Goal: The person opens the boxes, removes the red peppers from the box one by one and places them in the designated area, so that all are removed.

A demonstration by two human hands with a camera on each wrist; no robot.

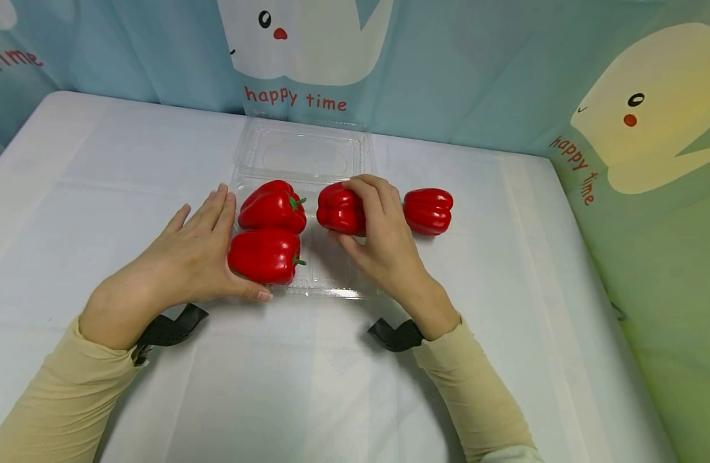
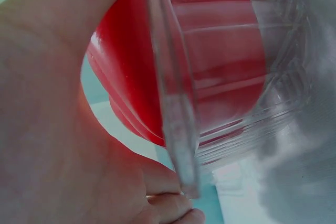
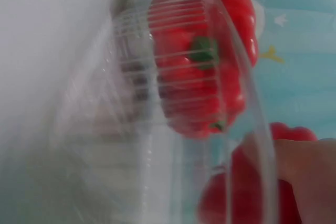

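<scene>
A clear plastic clamshell box [image 1: 332, 290] lies with its lid folded back. Two red bell peppers with green stems sit side by side in its left half: a rear pepper [image 1: 268, 206] and a front pepper [image 1: 262, 256]. Along the box's left side rests my left hand [image 1: 187, 257], fingers straight, thumb stretched across the front left corner. My right hand [image 1: 384, 238] grips a third bell pepper [image 1: 339, 209] over the right half, thumb in front and fingers over the top. In the right wrist view, the box wall [image 3: 247, 77] stands before the peppers.
Another red bell pepper [image 1: 429, 211] lies on the white-covered table [image 1: 505, 308], just right of the box and my right hand. The open lid [image 1: 303, 149] reaches the table's back edge. Behind hangs a blue curtain [image 1: 459, 77] with printed whales.
</scene>
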